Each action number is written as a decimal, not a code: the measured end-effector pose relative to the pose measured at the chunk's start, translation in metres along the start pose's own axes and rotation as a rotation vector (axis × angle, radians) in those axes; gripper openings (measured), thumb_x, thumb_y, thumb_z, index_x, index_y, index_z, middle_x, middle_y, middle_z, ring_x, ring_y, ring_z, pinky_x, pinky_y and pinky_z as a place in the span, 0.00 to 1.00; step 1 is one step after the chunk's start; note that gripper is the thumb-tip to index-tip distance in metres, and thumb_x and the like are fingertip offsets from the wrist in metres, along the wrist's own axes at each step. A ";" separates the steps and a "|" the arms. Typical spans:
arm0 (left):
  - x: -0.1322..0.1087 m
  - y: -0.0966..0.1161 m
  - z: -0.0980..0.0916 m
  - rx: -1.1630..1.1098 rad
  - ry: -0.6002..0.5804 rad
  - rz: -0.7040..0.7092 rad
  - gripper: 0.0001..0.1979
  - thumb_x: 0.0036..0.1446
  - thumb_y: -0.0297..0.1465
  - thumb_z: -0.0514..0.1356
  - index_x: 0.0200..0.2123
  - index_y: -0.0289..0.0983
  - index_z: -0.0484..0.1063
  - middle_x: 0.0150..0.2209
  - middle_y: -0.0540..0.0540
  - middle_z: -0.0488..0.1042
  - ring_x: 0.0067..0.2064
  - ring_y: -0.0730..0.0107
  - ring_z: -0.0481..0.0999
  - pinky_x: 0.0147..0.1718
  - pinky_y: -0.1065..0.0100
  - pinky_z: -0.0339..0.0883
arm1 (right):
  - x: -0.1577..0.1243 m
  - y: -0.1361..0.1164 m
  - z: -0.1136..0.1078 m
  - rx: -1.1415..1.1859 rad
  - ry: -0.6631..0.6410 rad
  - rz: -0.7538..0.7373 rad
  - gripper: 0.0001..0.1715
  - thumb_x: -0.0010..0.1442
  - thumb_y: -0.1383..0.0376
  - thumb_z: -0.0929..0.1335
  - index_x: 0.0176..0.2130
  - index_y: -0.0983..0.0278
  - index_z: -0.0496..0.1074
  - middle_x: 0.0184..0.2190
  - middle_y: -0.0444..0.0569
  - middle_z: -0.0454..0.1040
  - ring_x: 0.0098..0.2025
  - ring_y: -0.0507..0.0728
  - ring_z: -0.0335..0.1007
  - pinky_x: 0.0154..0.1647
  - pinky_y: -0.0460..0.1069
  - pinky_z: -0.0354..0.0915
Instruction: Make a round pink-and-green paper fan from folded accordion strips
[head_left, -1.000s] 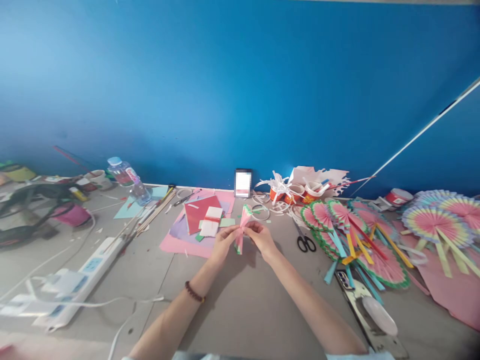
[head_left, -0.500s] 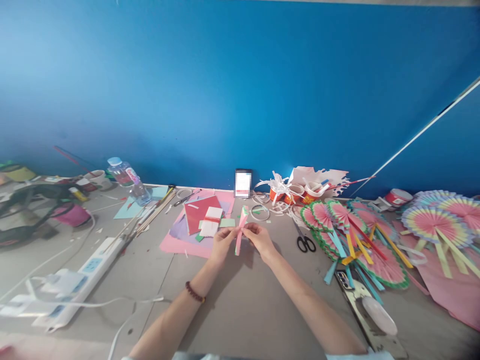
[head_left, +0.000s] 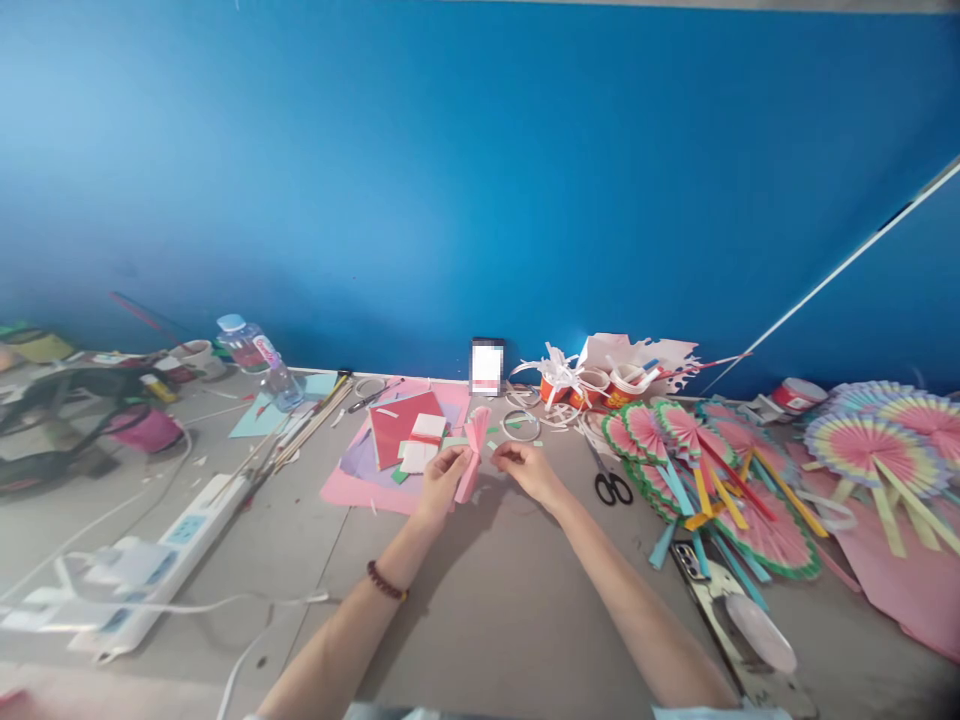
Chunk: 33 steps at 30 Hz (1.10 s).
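Note:
My left hand (head_left: 441, 478) is closed around the middle of a pleated pink paper fan piece (head_left: 471, 448) with a green edge, held upright above the grey table (head_left: 480, 610). My right hand (head_left: 525, 468) sits just right of it, a small gap away, with fingers pinched together; whether anything is between them I cannot make out. A bead bracelet (head_left: 386, 582) is on my left wrist. Behind the hands lie pink and red paper sheets (head_left: 397, 440).
Black scissors (head_left: 612, 486) lie right of my hands, beside a pile of finished paper fans (head_left: 705, 470). More fans (head_left: 874, 435) lie far right. Orange cups (head_left: 592, 385), a phone (head_left: 486, 366), a water bottle (head_left: 255, 358) and a power strip (head_left: 180, 540) stand around.
My right hand has let go of the folded paper and drawn a little to the right. My left hand kept the paper and shifted it slightly left, its top fanned out.

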<state>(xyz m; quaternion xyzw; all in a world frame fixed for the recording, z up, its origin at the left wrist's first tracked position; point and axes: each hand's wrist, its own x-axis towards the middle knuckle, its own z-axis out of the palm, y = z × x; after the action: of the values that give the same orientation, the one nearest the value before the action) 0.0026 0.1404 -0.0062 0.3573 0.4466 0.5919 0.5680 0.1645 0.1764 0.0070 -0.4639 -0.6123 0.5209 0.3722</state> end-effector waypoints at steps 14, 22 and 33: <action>-0.012 0.017 0.007 0.309 -0.339 0.085 0.11 0.47 0.38 0.65 0.28 0.35 0.76 0.30 0.45 0.76 0.32 0.69 0.71 0.33 0.70 0.64 | -0.002 -0.007 -0.031 -0.338 -0.237 -0.150 0.07 0.51 0.63 0.66 0.26 0.63 0.70 0.25 0.45 0.72 0.30 0.54 0.65 0.32 0.47 0.59; -0.017 0.016 0.008 0.482 -0.634 0.048 0.12 0.52 0.40 0.60 0.31 0.37 0.77 0.31 0.43 0.75 0.33 0.67 0.72 0.33 0.70 0.64 | -0.006 -0.010 -0.058 -0.223 -0.426 0.056 0.14 0.51 0.55 0.67 0.28 0.64 0.70 0.21 0.39 0.65 0.24 0.50 0.58 0.25 0.43 0.54; -0.018 0.004 0.007 0.613 -0.622 0.113 0.12 0.51 0.38 0.61 0.31 0.35 0.79 0.29 0.42 0.75 0.24 0.72 0.69 0.21 0.73 0.58 | -0.019 -0.031 -0.063 -0.438 -0.386 0.082 0.14 0.50 0.55 0.68 0.26 0.65 0.73 0.18 0.39 0.66 0.21 0.48 0.54 0.22 0.44 0.50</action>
<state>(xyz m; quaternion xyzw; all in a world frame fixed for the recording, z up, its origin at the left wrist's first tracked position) 0.0095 0.1239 0.0012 0.6943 0.3889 0.3264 0.5100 0.2234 0.1753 0.0496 -0.4498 -0.7505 0.4695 0.1184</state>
